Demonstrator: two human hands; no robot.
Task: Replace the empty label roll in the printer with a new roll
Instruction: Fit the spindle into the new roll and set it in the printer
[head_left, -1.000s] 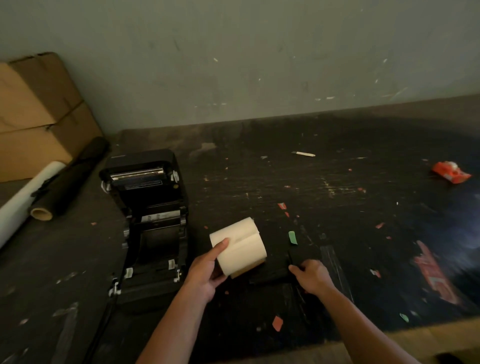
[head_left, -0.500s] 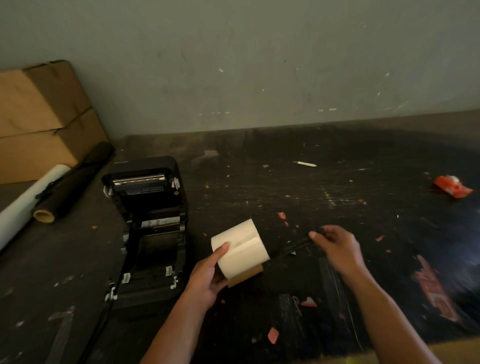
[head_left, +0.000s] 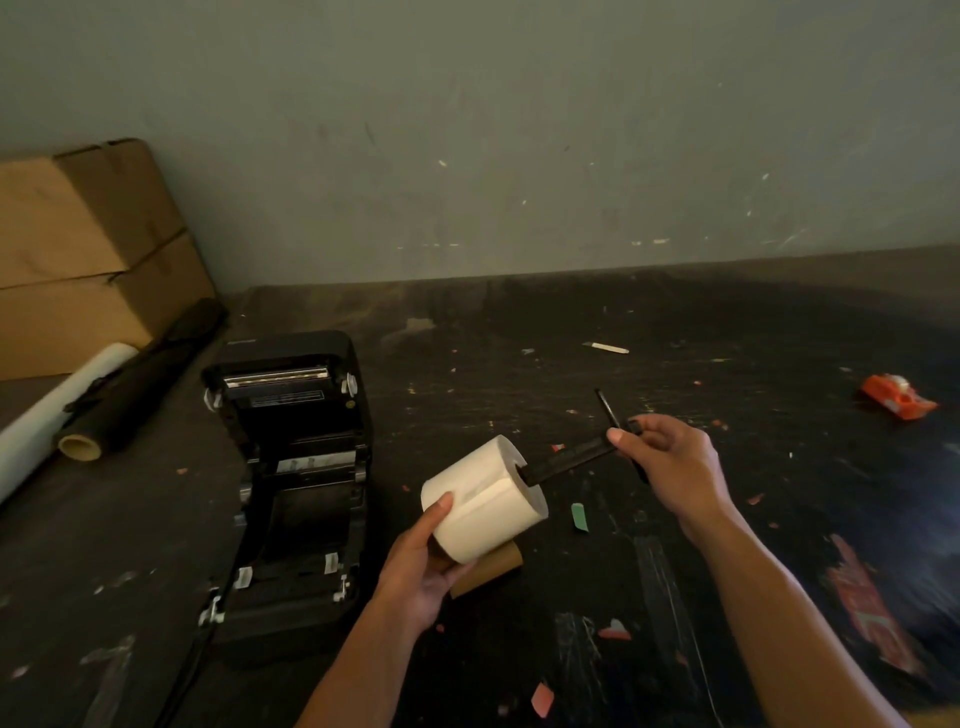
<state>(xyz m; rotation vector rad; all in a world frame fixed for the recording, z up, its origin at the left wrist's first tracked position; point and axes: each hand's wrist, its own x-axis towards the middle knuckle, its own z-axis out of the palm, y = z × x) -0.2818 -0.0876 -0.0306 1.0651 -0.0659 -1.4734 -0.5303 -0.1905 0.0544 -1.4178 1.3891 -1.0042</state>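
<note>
My left hand (head_left: 415, 569) holds a full white label roll (head_left: 480, 499) above the dark table, its core hole facing right. My right hand (head_left: 670, 462) grips a black roll spindle (head_left: 571, 460) by its flanged end, and the spindle's tip sits in the roll's core. A bare brown cardboard core (head_left: 491, 566) lies on the table just under the roll. The black label printer (head_left: 291, 488) stands open to the left, lid tilted back and its roll bay bare.
Cardboard boxes (head_left: 88, 249) stand at the back left, with a white roll (head_left: 47, 415) and a black roll (head_left: 140, 384) lying before them. An orange packet (head_left: 898, 402) lies far right. Paper scraps litter the dark table (head_left: 519, 374). A wall rises behind.
My right hand picked the black spindle off the table, lifted it and brought its tip into the roll's core. My left hand raised the roll slightly.
</note>
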